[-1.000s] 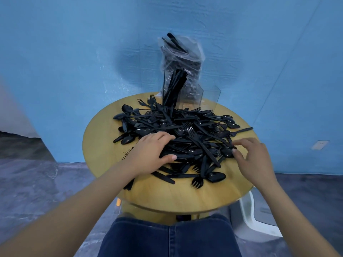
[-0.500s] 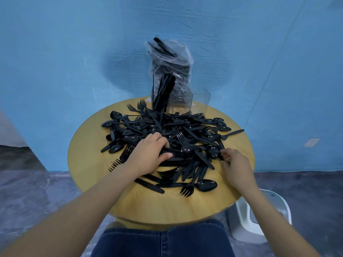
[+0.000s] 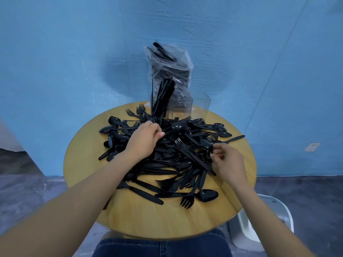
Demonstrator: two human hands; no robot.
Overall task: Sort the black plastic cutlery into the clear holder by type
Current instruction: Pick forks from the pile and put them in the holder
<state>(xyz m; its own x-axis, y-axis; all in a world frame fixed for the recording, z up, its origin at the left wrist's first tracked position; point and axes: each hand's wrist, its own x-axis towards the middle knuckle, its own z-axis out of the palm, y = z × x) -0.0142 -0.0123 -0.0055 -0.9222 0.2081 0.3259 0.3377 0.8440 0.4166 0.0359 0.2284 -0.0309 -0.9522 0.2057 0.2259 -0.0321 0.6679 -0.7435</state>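
Your right hand (image 3: 225, 160) pinches a spoon (image 3: 206, 144) at the pile's right edge, so it lifts out alone. Your left hand (image 3: 143, 139) has its grip curled on pieces in the pile (image 3: 167, 151), maybe to hold them down. The holder (image 3: 178, 106) stands past both hands, at the table's (image 3: 130, 216) far edge, some pieces already in it.

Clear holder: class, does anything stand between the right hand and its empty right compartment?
Only low obstacles: the cutlery pile lies between the right hand and the clear holder. Lifting over it, nothing visible blocks the open top.
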